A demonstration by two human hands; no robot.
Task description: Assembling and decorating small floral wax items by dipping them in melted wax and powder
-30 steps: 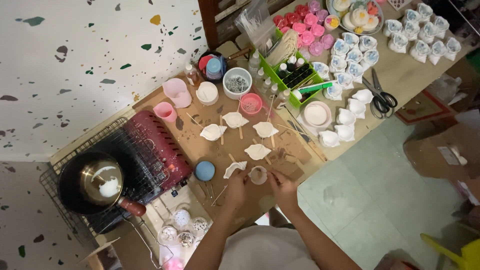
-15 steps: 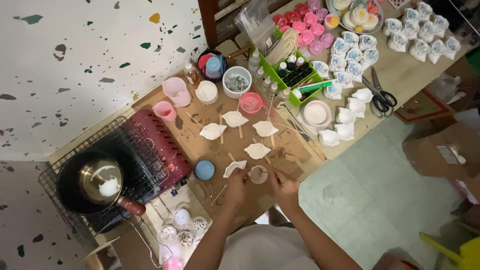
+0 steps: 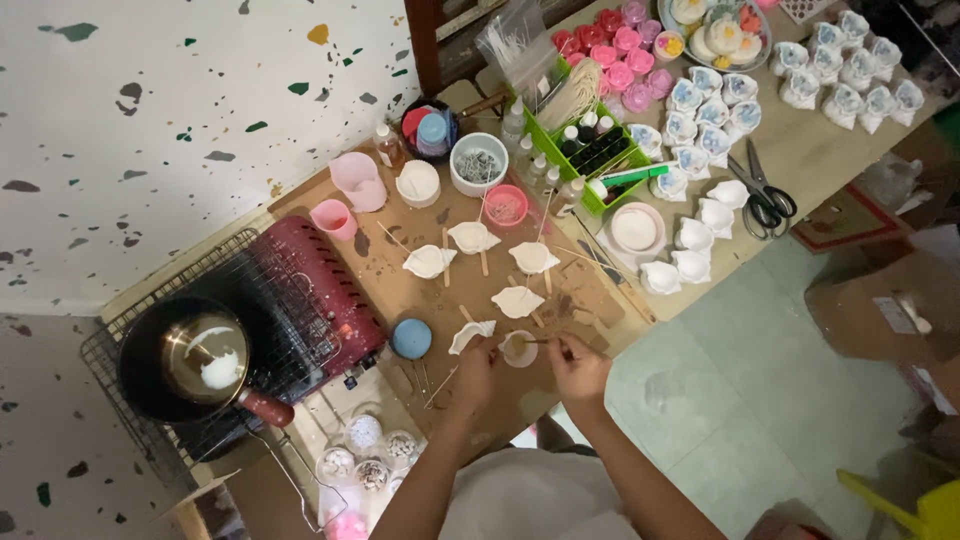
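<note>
The right hand (image 3: 578, 365) pinches a thin stick (image 3: 540, 342) whose tip reaches into a small clear cup (image 3: 518, 349); the left hand (image 3: 478, 372) curls loosely just beside that cup, whether it grips anything I cannot tell; the cup stands near the front edge of the brown desk (image 3: 400, 285); a white shell mould (image 3: 470, 335) lies just left of it, a blue ball (image 3: 411, 339) further left; beyond, a dark pan (image 3: 185, 360) rests on a wire rack (image 3: 140, 320).

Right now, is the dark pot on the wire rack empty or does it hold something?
Not empty: the dark pot holds a white lump in clear liquid.
</note>
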